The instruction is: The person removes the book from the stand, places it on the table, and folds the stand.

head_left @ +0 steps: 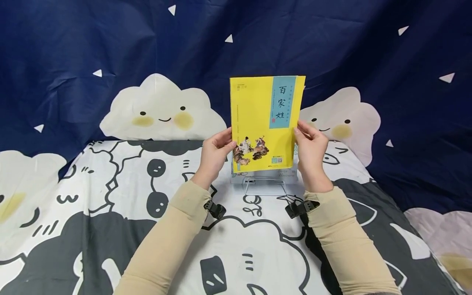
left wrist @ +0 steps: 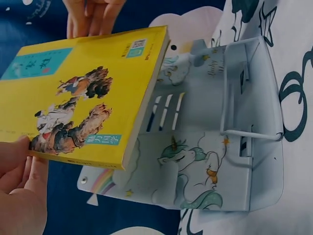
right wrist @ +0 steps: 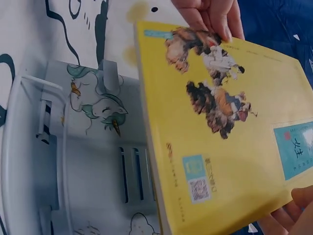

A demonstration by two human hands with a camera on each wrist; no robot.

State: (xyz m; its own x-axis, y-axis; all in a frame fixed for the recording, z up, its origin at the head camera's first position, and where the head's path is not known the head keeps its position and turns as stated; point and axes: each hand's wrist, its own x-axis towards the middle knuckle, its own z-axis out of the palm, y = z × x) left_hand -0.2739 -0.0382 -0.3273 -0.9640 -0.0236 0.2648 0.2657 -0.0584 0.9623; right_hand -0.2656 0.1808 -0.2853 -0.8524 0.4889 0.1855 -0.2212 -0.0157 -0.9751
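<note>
A yellow book [head_left: 254,119] with a blue title panel is held up by both hands, its front cover facing the head camera. My left hand [head_left: 214,155] pinches the left edge low down, thumb on the cover. On the opposite edge, my right hand [head_left: 313,153] grips at about the same height. Behind and below the book stands a pale blue book stand [left wrist: 200,112] with unicorn drawings, slots and a wire page holder [head_left: 265,186] at its front. The book's lower edge overlaps the stand in the head view, while both wrist views show a gap between cover and back plate.
A white and dark grey cartoon-print cloth [head_left: 236,246] covers the table under the stand. Behind hangs a navy curtain [head_left: 199,45] with white triangles and smiling clouds. Small black cameras [head_left: 215,209] are strapped to both wrists.
</note>
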